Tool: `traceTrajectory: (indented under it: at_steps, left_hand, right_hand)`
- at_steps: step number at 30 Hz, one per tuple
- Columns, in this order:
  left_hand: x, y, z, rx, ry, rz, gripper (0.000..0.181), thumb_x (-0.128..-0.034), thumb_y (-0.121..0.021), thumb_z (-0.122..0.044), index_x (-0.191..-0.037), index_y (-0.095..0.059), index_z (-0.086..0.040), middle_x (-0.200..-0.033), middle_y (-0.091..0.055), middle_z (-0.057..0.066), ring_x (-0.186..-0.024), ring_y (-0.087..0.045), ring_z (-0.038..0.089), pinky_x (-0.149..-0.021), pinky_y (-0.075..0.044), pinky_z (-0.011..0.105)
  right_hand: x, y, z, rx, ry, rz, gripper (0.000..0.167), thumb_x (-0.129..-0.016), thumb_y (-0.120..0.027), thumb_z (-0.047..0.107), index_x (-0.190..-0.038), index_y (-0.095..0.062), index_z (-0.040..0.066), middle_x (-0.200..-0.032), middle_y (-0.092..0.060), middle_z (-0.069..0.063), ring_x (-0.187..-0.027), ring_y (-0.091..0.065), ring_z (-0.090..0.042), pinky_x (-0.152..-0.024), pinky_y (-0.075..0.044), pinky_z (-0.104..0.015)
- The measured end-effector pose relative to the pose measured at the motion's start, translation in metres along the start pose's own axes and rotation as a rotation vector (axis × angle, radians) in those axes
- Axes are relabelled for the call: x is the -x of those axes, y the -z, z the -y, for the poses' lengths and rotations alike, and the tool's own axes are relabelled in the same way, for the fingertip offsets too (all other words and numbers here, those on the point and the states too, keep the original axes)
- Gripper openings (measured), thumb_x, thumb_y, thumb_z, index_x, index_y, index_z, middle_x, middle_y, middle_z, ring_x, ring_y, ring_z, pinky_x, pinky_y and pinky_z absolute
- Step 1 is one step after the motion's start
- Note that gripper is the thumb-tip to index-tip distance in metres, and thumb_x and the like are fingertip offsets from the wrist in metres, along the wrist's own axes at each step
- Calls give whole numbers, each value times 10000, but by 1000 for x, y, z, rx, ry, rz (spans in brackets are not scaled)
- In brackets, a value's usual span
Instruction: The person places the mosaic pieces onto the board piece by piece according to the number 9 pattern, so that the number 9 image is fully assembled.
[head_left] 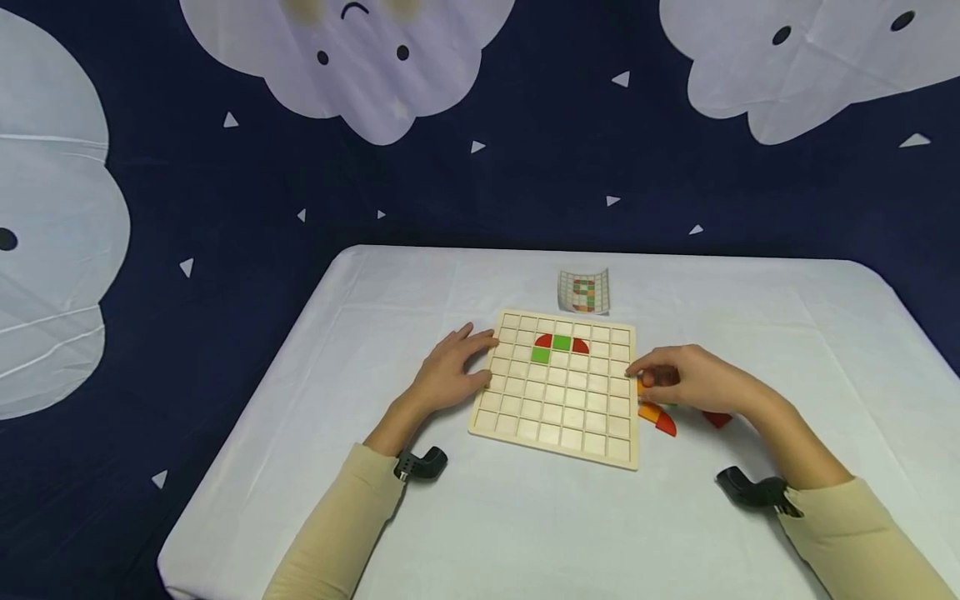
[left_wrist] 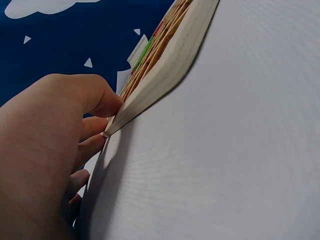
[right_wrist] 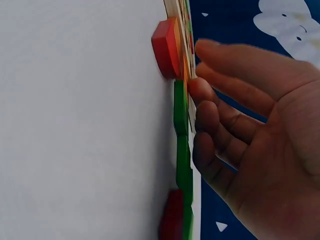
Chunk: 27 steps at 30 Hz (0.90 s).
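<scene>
A square wooden grid board (head_left: 555,392) lies on the white table, holding two red rounded pieces (head_left: 581,346) and two green squares (head_left: 562,342) near its top. My left hand (head_left: 447,371) touches the board's left edge, its thumb and fingers apart; in the left wrist view the thumb of this hand (left_wrist: 45,135) meets the rim (left_wrist: 170,70). At the right edge is my right hand (head_left: 693,379), fingers loosely bent, above loose pieces. The right wrist view shows no piece in that hand (right_wrist: 250,125), beside red (right_wrist: 165,48) and green (right_wrist: 181,107) pieces.
Behind the board lies a small card (head_left: 583,292) with a printed grid pattern. Orange (head_left: 649,412) and red (head_left: 666,425) pieces lie against the board's right side, with a darker red one (head_left: 717,418) farther right. A dark cloth with clouds hangs behind the table.
</scene>
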<state>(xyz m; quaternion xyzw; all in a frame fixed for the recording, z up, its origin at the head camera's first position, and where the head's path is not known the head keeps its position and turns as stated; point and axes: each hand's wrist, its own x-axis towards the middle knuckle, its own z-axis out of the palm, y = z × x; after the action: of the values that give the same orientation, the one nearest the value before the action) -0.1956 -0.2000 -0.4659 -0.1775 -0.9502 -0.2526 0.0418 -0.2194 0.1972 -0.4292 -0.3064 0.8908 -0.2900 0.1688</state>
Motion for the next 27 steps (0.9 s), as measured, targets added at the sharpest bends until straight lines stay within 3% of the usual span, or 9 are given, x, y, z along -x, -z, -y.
traceTrajectory:
  at_steps: [6, 13, 27]
  left_hand:
    - [1, 0, -1, 2, 14, 9, 523, -844, -590, -306, -1361, -557, -229, -1465, -423, -103, -1433, -186, 172, -1155, -150, 386]
    - [0, 1, -1, 1, -3, 1, 516, -848, -586, -299, -1355, -563, -209, -1462, -431, -88, -1431, -199, 190, -1159, -137, 366]
    - [0, 2, -2, -5, 4, 17, 521, -853, -583, -307, -1366, -551, -221, -1469, -420, -90, -1433, -189, 187, -1161, -117, 348]
  right_hand:
    - [6, 4, 1, 49, -6, 70, 495, -749, -813, 359, -1204, -646, 261, -962, -568, 39, -778, -519, -159, -651, -449, -264]
    - [15, 8, 9, 49, -23, 163, 675, -704, -841, 288, -1316, -556, 282, -1105, -481, 23, -912, -465, -197, -680, -433, -268]
    - [19, 12, 11, 93, -2, 171, 655, -704, -836, 242, -1291, -546, 265, -1061, -491, 38, -899, -488, -181, -693, -438, -259]
